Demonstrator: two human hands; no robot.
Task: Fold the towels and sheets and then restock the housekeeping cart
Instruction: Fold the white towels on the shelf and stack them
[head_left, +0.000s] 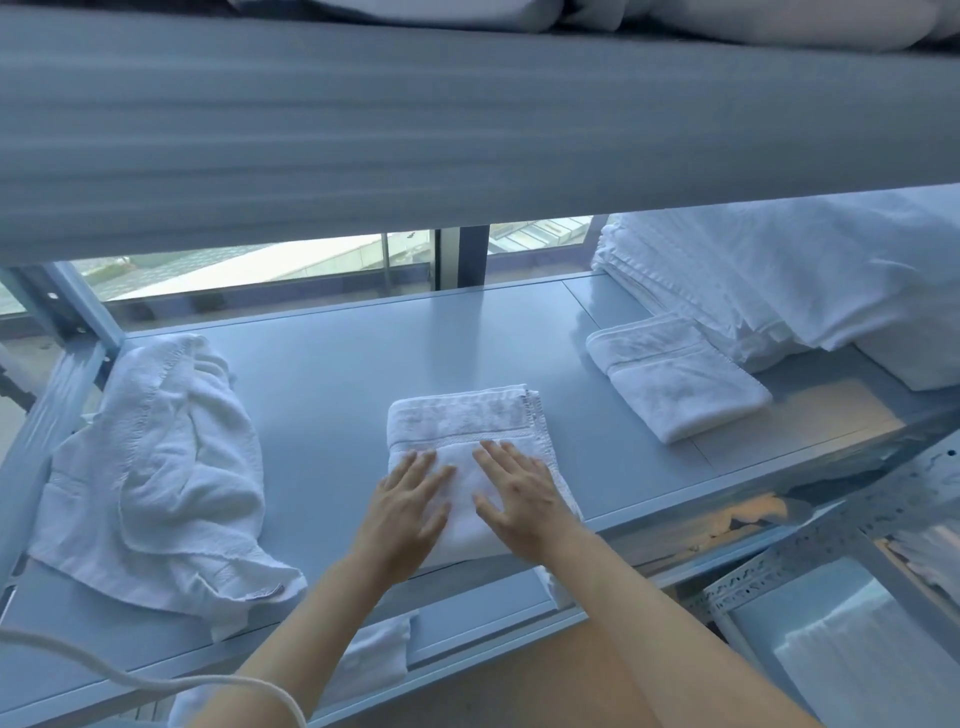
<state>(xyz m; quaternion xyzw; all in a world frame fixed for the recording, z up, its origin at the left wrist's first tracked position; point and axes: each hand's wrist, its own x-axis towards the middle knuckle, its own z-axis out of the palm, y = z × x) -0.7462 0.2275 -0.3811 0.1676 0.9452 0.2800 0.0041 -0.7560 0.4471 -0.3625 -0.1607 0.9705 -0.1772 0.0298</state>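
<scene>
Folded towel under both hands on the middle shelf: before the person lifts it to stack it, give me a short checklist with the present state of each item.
1. Folded towel lies flat on the shelf: ok, though its near edge sticks out past the shelf front.
2. Left hand flat on the towel, fingers straight: ok.
3. Right hand flat on the towel, fingers spread: ok.
4. Either hand actually grips the towel: not ok, both only press on it.
5. Second folded towel lies to the right, apart and squared, ready to be stacked on: ok.
6. Crumpled towel on the left is folded: not ok.
</scene>
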